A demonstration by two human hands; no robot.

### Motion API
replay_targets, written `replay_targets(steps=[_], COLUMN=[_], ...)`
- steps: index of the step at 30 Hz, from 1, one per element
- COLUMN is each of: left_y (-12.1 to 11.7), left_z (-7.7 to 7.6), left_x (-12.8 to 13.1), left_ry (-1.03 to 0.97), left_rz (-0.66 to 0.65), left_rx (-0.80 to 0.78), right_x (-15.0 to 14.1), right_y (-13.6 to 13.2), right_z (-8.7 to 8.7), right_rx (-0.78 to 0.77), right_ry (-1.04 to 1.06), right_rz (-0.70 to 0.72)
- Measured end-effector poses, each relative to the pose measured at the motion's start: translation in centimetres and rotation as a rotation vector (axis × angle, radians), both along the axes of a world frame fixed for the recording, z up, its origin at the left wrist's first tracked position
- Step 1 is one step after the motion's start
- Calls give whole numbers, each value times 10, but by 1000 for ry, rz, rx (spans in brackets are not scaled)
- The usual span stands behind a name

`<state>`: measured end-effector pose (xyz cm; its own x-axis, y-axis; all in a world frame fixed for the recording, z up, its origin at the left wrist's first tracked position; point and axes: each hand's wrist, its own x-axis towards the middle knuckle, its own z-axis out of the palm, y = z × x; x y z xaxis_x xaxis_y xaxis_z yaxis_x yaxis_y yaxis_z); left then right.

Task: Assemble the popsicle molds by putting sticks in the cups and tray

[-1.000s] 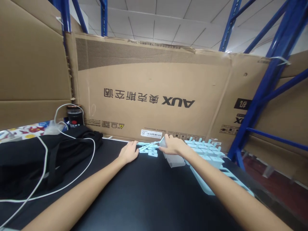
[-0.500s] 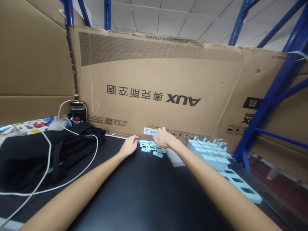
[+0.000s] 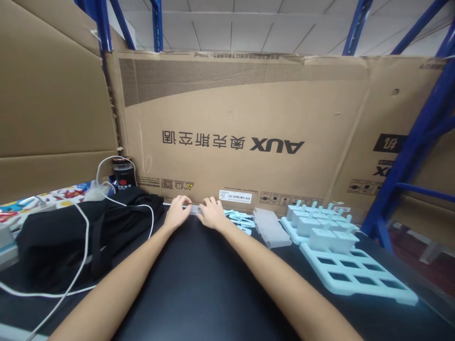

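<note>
My left hand (image 3: 177, 212) is at the back of the black table, its fingers curled at the near end of a pale translucent plastic piece (image 3: 194, 208). Just to the right, my right hand (image 3: 212, 213) has bent fingers at the other end of that piece. Most of the piece is hidden behind the fingers. Beside my right hand lies a loose pile of light-blue popsicle sticks (image 3: 241, 219). A frosted plastic box (image 3: 272, 228) lies to the right of the pile.
Light-blue popsicle molds (image 3: 322, 227) with sticks upright stand at the right, behind a light-blue frame (image 3: 359, 272) with rectangular openings. A large cardboard panel (image 3: 227, 104) closes the back. At the left are a black cloth bag (image 3: 64, 237), a white cable (image 3: 85, 246) and a dark jar (image 3: 124, 174).
My right hand has moved left, from above the stick pile to close by my left hand, bringing the translucent piece. My left hand has shifted slightly left. The view has turned a little.
</note>
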<state>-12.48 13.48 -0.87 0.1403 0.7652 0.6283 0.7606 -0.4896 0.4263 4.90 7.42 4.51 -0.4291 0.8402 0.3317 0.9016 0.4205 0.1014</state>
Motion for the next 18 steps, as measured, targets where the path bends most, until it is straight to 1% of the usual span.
replay_targets(steps=[2,4,5,7,8,9,10,11,12,13,14,15,16,18], left_y=[-1,-1,-1,-1,-1,-1,-2,-3,-4,-5,-6,-7,-7,-6], left_z=[-2,-4,-5,-6,-6,-6,-5,-5,-4,-4,-3,-3,-3,-4], left_x=[5,9,11,13,14,14,14,14,15,15,16,16,16,16], left_ry=[112,203,237,285,302,317,330,344,358,371,384,397,409,427], left_rz=[-56,-94,-105,-115,-115,-113,-110,-107,-103,-98,-91,-82,-74,-60], left_rx=[-20,-31,-33,-31,-28,-22,-14,-4,7,18,29,38,47,64], right_x=[18,52,74,129,159,190,221,250,276,299,318,333,344,356], right_y=[-13,-36,-51,-86,-104,-121,-138,-153,-165,-174,-181,-184,-186,-184], right_z=[12,32,44,62,67,68,64,57,47,34,21,9,-2,-17], right_rx=[42,140,210,349,445,534,624,691,699,630,525,431,368,330], right_ry=[13,47,73,132,184,246,318,407,502,595,675,730,773,820], right_rz=[-7,-7,-18,-54,-86,-133,-203,-308,-411,-494,-559,-612,-658,-721])
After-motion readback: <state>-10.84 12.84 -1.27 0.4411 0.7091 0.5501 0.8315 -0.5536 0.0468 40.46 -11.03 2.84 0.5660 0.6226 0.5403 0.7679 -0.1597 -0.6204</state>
